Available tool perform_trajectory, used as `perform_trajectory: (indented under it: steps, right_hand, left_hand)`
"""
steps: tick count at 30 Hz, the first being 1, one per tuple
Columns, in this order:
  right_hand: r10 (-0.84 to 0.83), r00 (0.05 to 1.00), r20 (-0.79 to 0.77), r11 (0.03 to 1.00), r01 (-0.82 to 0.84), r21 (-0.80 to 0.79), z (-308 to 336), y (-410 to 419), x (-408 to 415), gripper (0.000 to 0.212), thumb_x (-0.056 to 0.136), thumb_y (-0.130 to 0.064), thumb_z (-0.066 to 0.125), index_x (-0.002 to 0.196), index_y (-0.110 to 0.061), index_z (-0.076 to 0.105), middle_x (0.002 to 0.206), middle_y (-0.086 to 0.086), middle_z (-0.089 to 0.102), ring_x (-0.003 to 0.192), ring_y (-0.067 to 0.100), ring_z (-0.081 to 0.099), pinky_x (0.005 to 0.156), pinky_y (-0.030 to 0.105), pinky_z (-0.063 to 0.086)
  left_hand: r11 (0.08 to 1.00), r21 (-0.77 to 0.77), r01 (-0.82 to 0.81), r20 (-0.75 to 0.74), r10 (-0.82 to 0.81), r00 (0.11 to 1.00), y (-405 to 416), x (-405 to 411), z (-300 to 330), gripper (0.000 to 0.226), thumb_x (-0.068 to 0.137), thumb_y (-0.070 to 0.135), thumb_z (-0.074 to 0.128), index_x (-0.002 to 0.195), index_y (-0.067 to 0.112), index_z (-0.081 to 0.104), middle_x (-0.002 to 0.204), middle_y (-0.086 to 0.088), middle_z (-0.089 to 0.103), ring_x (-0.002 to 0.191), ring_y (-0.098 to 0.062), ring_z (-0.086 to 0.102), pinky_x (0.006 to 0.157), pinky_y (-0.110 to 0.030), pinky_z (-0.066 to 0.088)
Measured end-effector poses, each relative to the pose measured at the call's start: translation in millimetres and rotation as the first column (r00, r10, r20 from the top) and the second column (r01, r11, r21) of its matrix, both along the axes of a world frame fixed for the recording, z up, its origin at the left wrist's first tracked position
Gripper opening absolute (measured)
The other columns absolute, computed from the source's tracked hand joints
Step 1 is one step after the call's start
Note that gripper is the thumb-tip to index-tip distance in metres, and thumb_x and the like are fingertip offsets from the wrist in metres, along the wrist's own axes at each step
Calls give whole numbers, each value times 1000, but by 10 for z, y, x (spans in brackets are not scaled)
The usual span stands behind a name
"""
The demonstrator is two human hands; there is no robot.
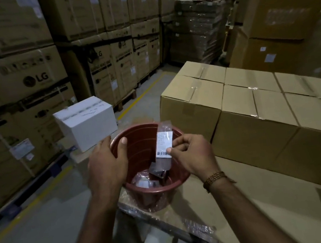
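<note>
Red-brown bucket (pixel 138 145), white barcoded label (pixel 164 144), white box (pixel 86 122), tan cartons (pixel 258 111)

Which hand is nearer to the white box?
Left. The left hand grips the bucket rim just below the white box; the right hand pinches a labelled packet over the bucket, farther off.

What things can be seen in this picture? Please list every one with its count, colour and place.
red-brown round plastic bucket: one, red-brown, on the table, centre.
clear plastic packet with white barcode label: one, clear, above the bucket.
loose clear packets: few, clear, inside the bucket.
white cardboard box: one, white, behind the bucket, left.
taped brown cardboard boxes: several, brown, right of the bucket.
stacked printed cartons: many, brown, left and back.
beaded bracelet: one, brown, right wrist.
left hand: one, holds the bucket's rim.
right hand: one, pinches the labelled packet.
</note>
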State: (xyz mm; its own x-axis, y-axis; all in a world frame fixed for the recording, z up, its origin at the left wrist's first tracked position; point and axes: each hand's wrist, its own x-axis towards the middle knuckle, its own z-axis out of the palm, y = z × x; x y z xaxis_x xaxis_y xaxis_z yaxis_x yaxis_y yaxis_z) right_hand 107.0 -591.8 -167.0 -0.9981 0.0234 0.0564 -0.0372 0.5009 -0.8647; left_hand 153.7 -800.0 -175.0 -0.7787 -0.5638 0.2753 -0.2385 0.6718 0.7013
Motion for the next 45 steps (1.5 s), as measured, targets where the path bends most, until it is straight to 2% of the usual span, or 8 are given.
perform_trajectory:
  steps: [4, 8, 13, 17, 25, 34, 40, 45]
  right_hand:
    - [51, 999, -3, 989, -50, 141, -47, -185, -118, 20, 80, -24, 94, 79, -22, 74, 64, -8, 73, 55, -3, 61, 61, 21, 54]
    - [117, 992, 51, 962, -126, 243, -119, -307, -231, 20, 77, -24, 96, 80, -23, 76, 68, -11, 76, 67, 2, 73, 74, 32, 65]
    - [159, 980, 123, 921, -192, 340, -209, -418, -375, 20, 76, -28, 96, 79, -25, 77, 70, -13, 75, 68, -1, 72, 73, 29, 63]
    - [191, 964, 185, 883, -251, 397, -214, -453, -481, 19, 75, -29, 97, 79, -23, 80, 71, -12, 76, 68, 0, 72, 69, 23, 59]
    - [136, 973, 189, 735, -227, 639, -260, -551, -640, 31, 79, -39, 93, 101, -25, 77, 102, -1, 76, 95, 22, 72, 89, 41, 62]
    - [190, 980, 59, 880, -197, 432, -161, -267, -569, 17, 84, -35, 89, 87, -32, 72, 79, -16, 71, 81, 3, 67, 84, 34, 61]
    - [236, 969, -75, 918, -197, 343, -1, 41, -354, 11, 89, -39, 84, 93, -30, 79, 80, -18, 70, 77, -4, 65, 69, 22, 54]
    - [253, 960, -116, 934, -211, 288, 199, 556, -46, 11, 92, -40, 79, 93, -29, 80, 79, -17, 73, 71, -2, 65, 67, 25, 55]
  left_hand:
    - [996, 48, 78, -46, -75, 996, -97, -43, -83, 44, 110, 52, 42, 130, 24, 70, 110, 3, 71, 94, -15, 61, 69, -26, 42]
    - [992, 85, 89, -101, -81, 992, -159, -59, -168, 37, 111, 45, 43, 124, 28, 74, 101, 9, 72, 85, -9, 61, 64, -20, 38]
    - [985, 168, 39, -141, -15, 990, -126, -29, -252, 40, 112, 43, 42, 125, 24, 75, 96, 10, 71, 75, 3, 58, 61, -11, 35]
    - [976, 213, 48, -169, -11, 986, -149, -50, -357, 54, 110, 57, 36, 136, 25, 71, 115, -1, 78, 96, -17, 73, 78, -34, 60]
    - [972, 226, 66, -201, -20, 979, -176, -64, -400, 52, 109, 57, 38, 140, 28, 68, 124, 1, 77, 110, -19, 73, 91, -46, 62]
    - [987, 101, 125, -155, -108, 982, -178, -64, -301, 38, 110, 47, 45, 132, 29, 70, 113, 9, 74, 98, -8, 68, 77, -25, 55]
    - [988, -36, 151, -168, -155, 974, 98, -53, 2, 36, 109, 41, 54, 137, 22, 66, 125, 8, 66, 111, -9, 56, 89, -31, 44]
    - [934, -28, 356, -234, -352, 906, 690, 36, 239, 43, 108, 48, 49, 140, 24, 66, 136, 6, 68, 128, -14, 59, 107, -45, 50]
